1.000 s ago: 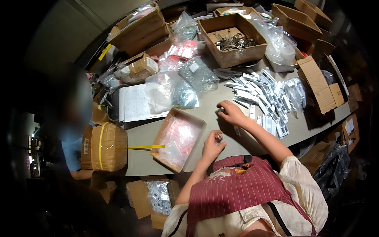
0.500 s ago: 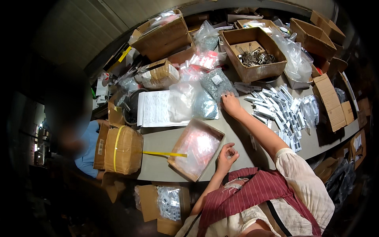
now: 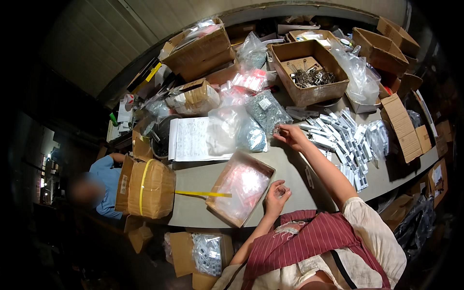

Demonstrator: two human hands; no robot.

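Note:
My right hand (image 3: 290, 137) is at the near right corner of a clear plastic bag of small grey parts (image 3: 268, 110). Its fingertips are pinched together, with something small and shiny at them that I cannot make out. My left hand (image 3: 277, 197) is held with curled fingers beside a shallow cardboard box (image 3: 224, 216). A small greyish thing shows in its grip, too small to name. Clear and reddish plastic bags (image 3: 240, 184) lie inside that box. To the right of my right forearm is a loose pile of flat, light grey pieces (image 3: 349, 140).
Behind stands an open carton (image 3: 309, 94) of metal clips. A handwritten sheet (image 3: 187, 140) lies left of the bags. A taped carton (image 3: 153, 186) with yellow strapping (image 3: 203, 193) sits at the left edge, near a person in blue (image 3: 107, 186). Below the table edge is another carton (image 3: 182, 251).
My right hand has drawn back slightly from the bag toward me, its fingers now pinched. My left hand has barely moved. The person at left has shifted, an arm now raised behind the carton.

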